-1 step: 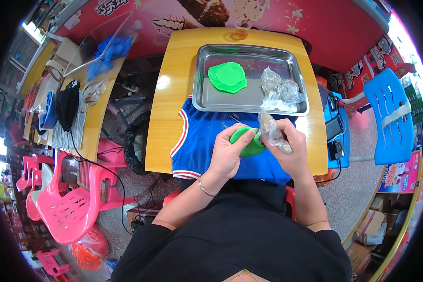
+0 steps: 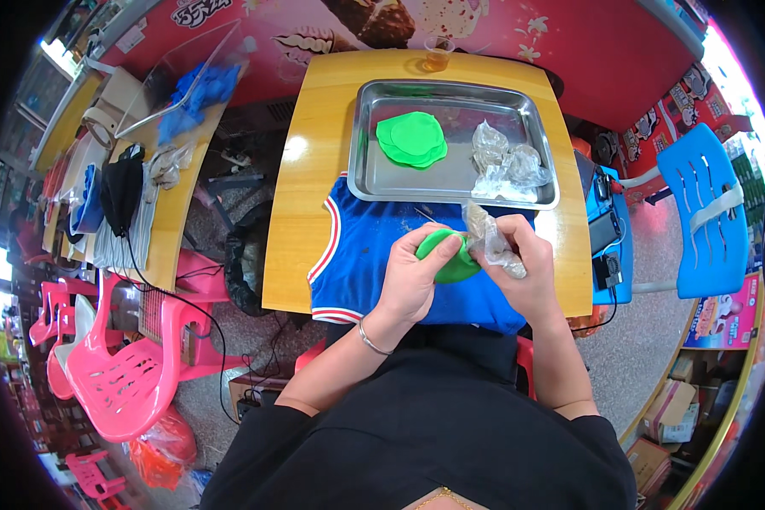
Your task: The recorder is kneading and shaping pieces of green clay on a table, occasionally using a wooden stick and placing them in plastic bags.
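Observation:
My left hand [image 2: 410, 274] pinches a thin, round, bright green sheet [image 2: 457, 267], thumb on top, over the front of the table. In my right hand [image 2: 527, 265] is a crumpled clear plastic bag [image 2: 482, 228] with greyish-brown contents, held against the sheet's right edge. What the bag contains cannot be made out. Just beyond my hands stands a shallow metal tray [image 2: 399, 184]. A loose stack of similar green rounds [image 2: 411, 140] lies in its left half, and more crumpled clear bags [image 2: 518, 166] sit at its right. Under my hands a blue garment [image 2: 357, 255] with red-and-white trim covers the table's near part.
On the yellow table [image 2: 302, 204], a clear cup [image 2: 438, 56] with amber liquid stands at the far edge. A blue chair [image 2: 701, 212] is at the right, pink plastic chairs [image 2: 132, 382] at the left. A cluttered side table [image 2: 187, 195] stands left; a black cable crosses the floor.
The plastic bag in my right hand has shifted slightly left, toward the green sheet. My left hand and the tray look the same.

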{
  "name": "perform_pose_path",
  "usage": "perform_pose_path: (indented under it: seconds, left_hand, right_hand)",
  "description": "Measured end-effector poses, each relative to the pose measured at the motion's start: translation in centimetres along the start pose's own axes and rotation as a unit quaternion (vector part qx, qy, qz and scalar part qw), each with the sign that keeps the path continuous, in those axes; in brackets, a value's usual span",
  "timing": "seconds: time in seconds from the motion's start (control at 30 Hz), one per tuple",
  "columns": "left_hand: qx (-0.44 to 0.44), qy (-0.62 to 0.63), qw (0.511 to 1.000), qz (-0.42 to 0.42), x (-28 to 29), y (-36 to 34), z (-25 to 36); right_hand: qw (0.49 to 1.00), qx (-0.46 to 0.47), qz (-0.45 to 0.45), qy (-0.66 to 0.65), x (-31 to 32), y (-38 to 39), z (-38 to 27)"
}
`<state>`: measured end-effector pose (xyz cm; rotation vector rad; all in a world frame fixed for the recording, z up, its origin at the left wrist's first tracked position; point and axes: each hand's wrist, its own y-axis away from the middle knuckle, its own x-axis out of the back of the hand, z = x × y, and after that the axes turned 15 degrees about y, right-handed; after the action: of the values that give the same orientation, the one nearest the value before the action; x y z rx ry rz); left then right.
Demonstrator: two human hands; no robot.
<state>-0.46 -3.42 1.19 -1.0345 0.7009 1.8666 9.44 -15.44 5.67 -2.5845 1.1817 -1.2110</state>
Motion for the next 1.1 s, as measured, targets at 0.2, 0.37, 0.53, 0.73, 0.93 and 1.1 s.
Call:
perform_pose_path:
  seconds: [0.2,0.37,0.53,0.73,0.93,1.1]
  left_hand:
    - [-0.018,-0.057,0.998,0.003,-0.7,0.0,-0.2]
    - [-0.098,-0.177,0.979,-0.036,-0.4,-0.1,-0.4]
    - [-0.105,-0.232,0.966,-0.047,-0.7,0.2,0.0]
    - [-0.072,-0.17,0.983,-0.026,-0.4,0.2,-0.4]
    - [-0.069,-0.107,0.991,-0.03,-0.8,0.3,-0.4]
    - [-0.074,-0.108,0.991,-0.037,-0.7,0.3,-0.2]
  right_hand:
    - [0.995,-0.047,0.0,-0.09,-0.2,0.0,0.0]
    - [0.982,-0.119,-0.064,-0.133,-0.2,0.4,0.2]
    - [0.987,-0.087,-0.072,-0.11,-0.5,0.6,0.9]
    - [0.967,-0.12,-0.073,-0.213,-0.3,0.2,0.1]
    - [0.941,-0.11,-0.085,-0.309,-0.1,0.5,0.9]
    - [0.946,-0.167,-0.043,-0.275,-0.2,-0.1,-0.2]
